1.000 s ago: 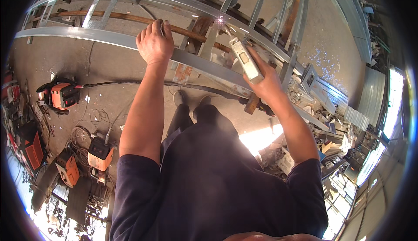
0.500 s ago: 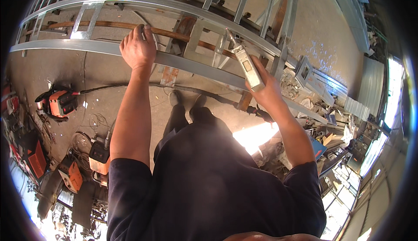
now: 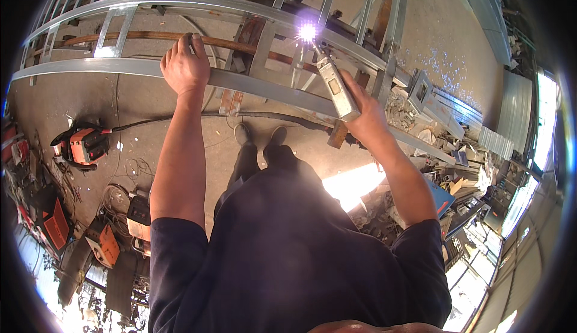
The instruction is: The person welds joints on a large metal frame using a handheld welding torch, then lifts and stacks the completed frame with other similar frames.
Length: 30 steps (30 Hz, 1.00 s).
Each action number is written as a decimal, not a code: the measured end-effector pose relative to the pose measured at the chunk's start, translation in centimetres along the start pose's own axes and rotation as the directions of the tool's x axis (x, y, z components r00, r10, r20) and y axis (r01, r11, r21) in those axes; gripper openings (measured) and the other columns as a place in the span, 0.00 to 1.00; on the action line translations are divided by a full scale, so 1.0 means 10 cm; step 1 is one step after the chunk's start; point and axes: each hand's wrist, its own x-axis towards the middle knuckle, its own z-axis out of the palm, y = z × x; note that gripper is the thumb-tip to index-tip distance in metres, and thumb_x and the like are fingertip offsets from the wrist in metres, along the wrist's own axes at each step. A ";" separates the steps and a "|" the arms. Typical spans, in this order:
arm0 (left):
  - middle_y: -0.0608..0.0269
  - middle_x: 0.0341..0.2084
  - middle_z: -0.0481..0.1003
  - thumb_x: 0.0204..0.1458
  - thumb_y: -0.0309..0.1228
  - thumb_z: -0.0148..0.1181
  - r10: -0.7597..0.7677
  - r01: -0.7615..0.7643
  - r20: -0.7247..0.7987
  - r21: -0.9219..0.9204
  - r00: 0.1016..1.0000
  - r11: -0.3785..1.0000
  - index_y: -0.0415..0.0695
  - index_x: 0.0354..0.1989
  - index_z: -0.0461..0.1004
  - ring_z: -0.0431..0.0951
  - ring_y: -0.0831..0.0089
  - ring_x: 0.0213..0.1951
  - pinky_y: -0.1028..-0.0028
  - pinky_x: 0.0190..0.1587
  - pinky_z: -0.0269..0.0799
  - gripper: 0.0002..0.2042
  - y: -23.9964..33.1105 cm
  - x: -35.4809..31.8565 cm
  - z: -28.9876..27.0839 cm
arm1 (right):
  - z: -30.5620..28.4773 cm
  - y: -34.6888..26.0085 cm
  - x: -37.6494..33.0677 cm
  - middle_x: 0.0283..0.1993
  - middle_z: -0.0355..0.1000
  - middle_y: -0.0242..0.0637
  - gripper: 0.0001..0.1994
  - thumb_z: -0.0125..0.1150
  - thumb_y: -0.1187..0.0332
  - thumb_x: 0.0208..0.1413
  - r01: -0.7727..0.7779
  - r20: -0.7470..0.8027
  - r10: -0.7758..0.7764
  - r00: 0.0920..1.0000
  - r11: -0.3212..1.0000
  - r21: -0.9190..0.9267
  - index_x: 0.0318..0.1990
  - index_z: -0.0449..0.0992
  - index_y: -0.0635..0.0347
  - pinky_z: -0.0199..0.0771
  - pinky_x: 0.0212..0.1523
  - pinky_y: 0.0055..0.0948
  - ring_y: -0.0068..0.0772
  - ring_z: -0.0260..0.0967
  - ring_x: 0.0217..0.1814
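A galvanized metal frame [image 3: 255,89] of long rails and cross bars stretches across the far side in front of me. My left hand [image 3: 185,67] lies over its near rail with the fingers curled down around it; the fingertips' undersides are hidden. In my right hand [image 3: 366,115] is a grey, blocky welding torch [image 3: 334,85], pointing away from me and a little left. At its tip burns a bright violet-white welding spark [image 3: 307,31], at the frame's farther rail beside a rectangular cross piece. The glare hides the exact contact spot.
A black cable [image 3: 264,115] runs below the frame, near my feet. Orange-and-black machines [image 3: 88,146] stand on the floor at left. Metal scrap and offcuts [image 3: 430,134] are piled at right, beside corrugated sheets [image 3: 515,107]. A rusty bar [image 3: 156,35] passes beneath the frame.
A bright spark has appeared at the torch tip. My right hand and the torch have shifted slightly left and up in the picture. My left hand stays at the rail.
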 end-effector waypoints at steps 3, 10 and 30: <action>0.63 0.38 0.81 0.64 0.48 0.48 0.013 -0.012 -0.024 0.011 1.000 1.000 0.51 0.45 0.79 0.79 0.60 0.44 0.61 0.53 0.68 0.17 -0.01 0.00 0.01 | 0.00 -0.01 0.00 0.58 0.73 0.52 0.37 0.66 0.69 0.53 -0.006 -0.011 0.006 1.000 1.000 0.005 0.71 0.59 0.39 0.76 0.54 0.46 0.60 0.72 0.58; 0.63 0.35 0.82 0.63 0.46 0.49 0.010 -0.009 -0.055 0.018 0.998 1.000 0.52 0.41 0.81 0.80 0.62 0.42 0.62 0.53 0.68 0.16 0.00 0.00 0.02 | -0.04 0.00 -0.01 0.59 0.73 0.52 0.40 0.68 0.73 0.49 -0.019 0.001 0.018 1.000 0.999 0.044 0.71 0.59 0.38 0.76 0.56 0.44 0.58 0.71 0.59; 0.63 0.36 0.82 0.62 0.47 0.50 0.010 -0.011 -0.030 -0.025 1.000 1.000 0.49 0.42 0.80 0.79 0.61 0.43 0.60 0.56 0.66 0.17 -0.02 0.00 0.05 | -0.34 -0.21 -0.40 0.53 0.77 0.45 0.31 0.67 0.66 0.56 -0.317 0.099 0.305 0.947 0.936 0.155 0.68 0.66 0.51 0.75 0.53 0.35 0.37 0.77 0.55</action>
